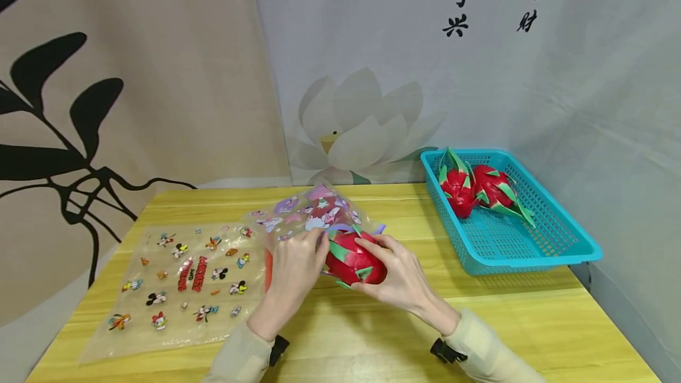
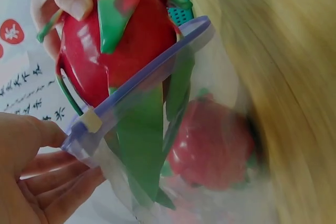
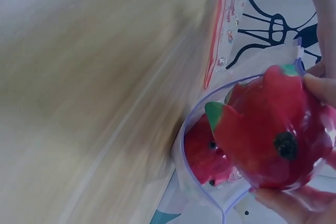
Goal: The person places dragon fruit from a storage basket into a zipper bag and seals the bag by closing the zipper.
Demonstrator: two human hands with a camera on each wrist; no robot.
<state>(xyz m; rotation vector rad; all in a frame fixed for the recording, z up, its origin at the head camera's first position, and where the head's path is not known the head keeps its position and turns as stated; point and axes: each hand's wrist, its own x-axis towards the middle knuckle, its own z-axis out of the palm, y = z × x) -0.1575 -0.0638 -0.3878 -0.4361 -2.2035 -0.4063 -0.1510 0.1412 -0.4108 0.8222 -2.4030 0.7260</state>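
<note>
My right hand [image 1: 401, 273] grips a red model dragon fruit [image 1: 359, 262] with green leaf tips. In the left wrist view, its leaves point down into the mouth of a clear zip bag [image 2: 149, 72] with a purple rim. The thumb and fingers of my left hand [image 1: 298, 265] pinch that rim beside a pale slider [image 2: 90, 120]. Through the bag's plastic another dragon fruit [image 2: 212, 142] shows, lying inside. From the right wrist view, the bag's mouth gapes around the red fruit [image 3: 202, 150] within, and the held fruit partly covers the opening.
A blue-green basket [image 1: 532, 263] stands at the right back of the wooden table, with two dragon fruits [image 1: 457, 191] in its far half. On the left lies a flat clear bag [image 1: 175, 324] with cartoon prints and a red edge. A printed cloth hangs behind.
</note>
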